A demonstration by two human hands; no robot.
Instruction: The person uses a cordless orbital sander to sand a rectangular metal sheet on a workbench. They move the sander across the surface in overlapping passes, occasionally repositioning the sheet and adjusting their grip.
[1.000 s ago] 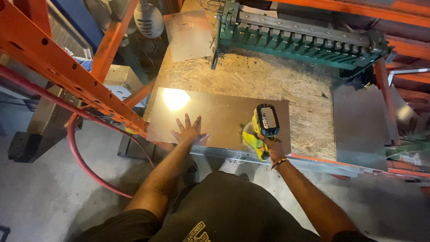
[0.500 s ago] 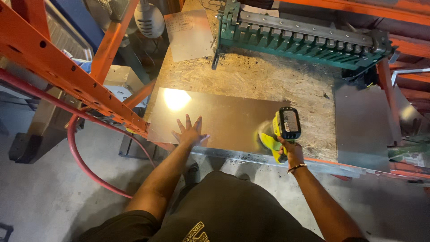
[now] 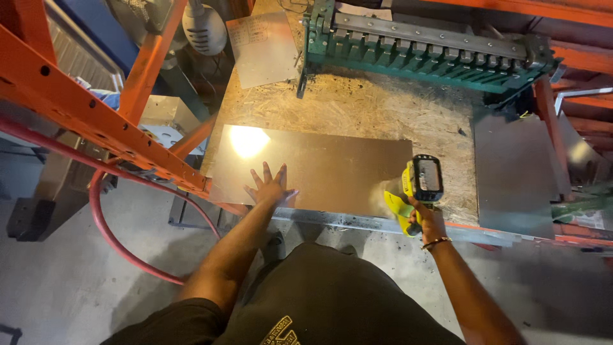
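Metal sheet (image 3: 319, 169) lies flat on the chipboard workbench (image 3: 383, 115), long side along the near edge, glare spot near its far left corner. Left hand (image 3: 271, 188) is open, fingers spread, palm pressed flat on the sheet's near edge, left of centre, gripping nothing. Right hand (image 3: 426, 217) is clenched around the handle of a yellow power tool (image 3: 418, 185); tool sits at the sheet's right end, head on or just over that edge, contact blurred, can't tell exactly. Green bending machine (image 3: 428, 54) runs across the back of the bench, well apart from the sheet. Second grey sheet (image 3: 514, 172) lies right of the tool. Orange rack beam (image 3: 96, 118) crosses at left, red hose (image 3: 105, 223) looping on the floor below it.
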